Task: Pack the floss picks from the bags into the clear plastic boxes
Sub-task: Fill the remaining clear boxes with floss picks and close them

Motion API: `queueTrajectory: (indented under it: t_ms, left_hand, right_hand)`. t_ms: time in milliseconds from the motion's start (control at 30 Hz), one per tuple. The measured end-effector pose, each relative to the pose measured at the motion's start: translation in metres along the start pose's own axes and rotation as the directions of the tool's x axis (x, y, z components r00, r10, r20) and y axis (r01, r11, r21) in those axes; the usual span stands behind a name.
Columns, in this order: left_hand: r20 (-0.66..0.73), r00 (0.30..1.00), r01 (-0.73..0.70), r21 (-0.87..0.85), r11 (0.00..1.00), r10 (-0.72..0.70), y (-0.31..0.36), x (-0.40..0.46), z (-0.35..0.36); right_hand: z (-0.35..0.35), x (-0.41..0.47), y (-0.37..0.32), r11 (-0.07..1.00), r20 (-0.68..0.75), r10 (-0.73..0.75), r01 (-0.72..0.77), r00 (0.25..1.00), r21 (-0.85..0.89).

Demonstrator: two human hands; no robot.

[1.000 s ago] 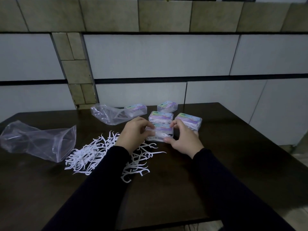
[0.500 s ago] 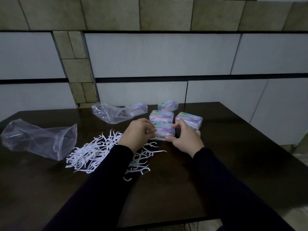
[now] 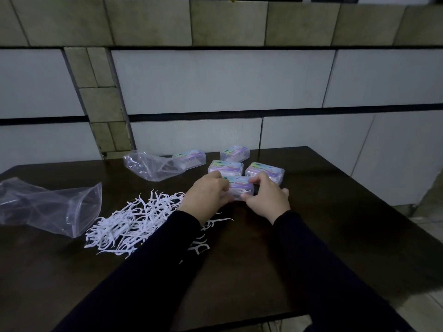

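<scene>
1. Tiled wall (image 3: 223, 80) in white and beige stands behind a dark surface (image 3: 323, 224) that carries all the things.
2. Both hands meet at one clear box (image 3: 239, 188) in the middle of the surface. The box lies between them, and it has a coloured label on its lid.
3. Left hand (image 3: 203, 198) has the grip clamped on the left end of the box, with the fingers curled over it.
4. Right hand (image 3: 268, 200) has the grip clamped on the right end, with the thumb at the near edge and the fingers over the top.
5. Both arms wear dark sleeves (image 3: 323, 271).
6. Four other boxes lie behind the held one: one box (image 3: 225, 167) just behind it, one (image 3: 265, 172) to its right, one (image 3: 235, 153) farther back, and one (image 3: 191, 159) at the back left.
7. Loose white floss picks (image 3: 134, 221) lie in a heap on the surface, left of the hands. Some of them run under the left sleeve.
8. One clear bag (image 3: 48, 207) lies open at the far left, with its mouth toward the picks.
9. A second bag (image 3: 148, 166) lies crumpled at the back, touching the back-left box.
10. Whether the held box is full, I cannot tell.
</scene>
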State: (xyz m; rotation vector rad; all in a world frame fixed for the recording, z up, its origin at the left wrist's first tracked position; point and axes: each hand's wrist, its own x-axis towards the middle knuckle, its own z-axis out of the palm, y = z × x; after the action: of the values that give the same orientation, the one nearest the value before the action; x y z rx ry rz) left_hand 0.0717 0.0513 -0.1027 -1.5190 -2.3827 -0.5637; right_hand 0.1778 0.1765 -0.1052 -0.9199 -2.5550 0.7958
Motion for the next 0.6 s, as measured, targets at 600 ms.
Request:
queueTrajectory:
  t_ms: [600]
  left_hand:
    - [-0.005, 1.0, -0.011, 0.246, 0.969, 0.012, 0.018, 0.01, 0.011]
  right_hand:
    - [0.004, 0.006, 0.005, 0.998, -0.031, -0.02, 0.022, 0.999, 0.066]
